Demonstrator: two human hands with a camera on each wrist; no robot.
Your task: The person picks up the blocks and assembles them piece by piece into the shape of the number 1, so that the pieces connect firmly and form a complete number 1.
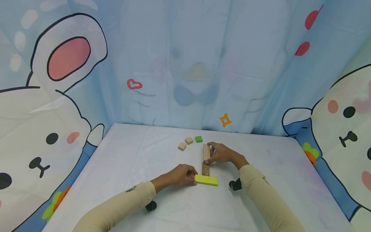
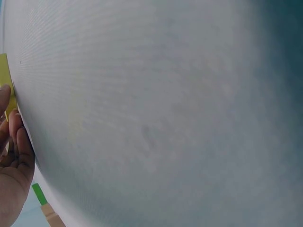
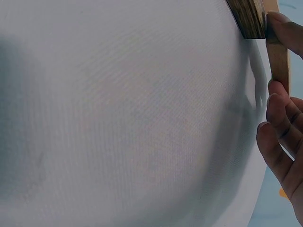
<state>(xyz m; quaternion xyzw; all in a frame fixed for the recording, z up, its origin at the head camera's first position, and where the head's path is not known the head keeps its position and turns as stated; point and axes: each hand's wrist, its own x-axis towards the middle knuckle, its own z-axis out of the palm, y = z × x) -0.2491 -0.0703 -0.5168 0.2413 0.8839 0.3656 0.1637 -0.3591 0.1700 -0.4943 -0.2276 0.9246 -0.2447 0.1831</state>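
Pinching the nine-o'clock end of the yellow block (image 1: 207,180) with thumb and finger of your left hand (image 1: 182,175), you clamp your right hand (image 1: 222,153), thumb to fingertips, across the ends of the pale wooden block (image 1: 206,152), at twelve o'clock from the yellow one. Between those two lies the brown wooden block (image 1: 205,169), and a green cube (image 1: 198,139) and two plain cubes (image 1: 182,146) sit near the pale one, between nine and eleven o'clock

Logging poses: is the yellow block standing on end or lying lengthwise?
Lying lengthwise: in head view, the yellow block stretches along the table.
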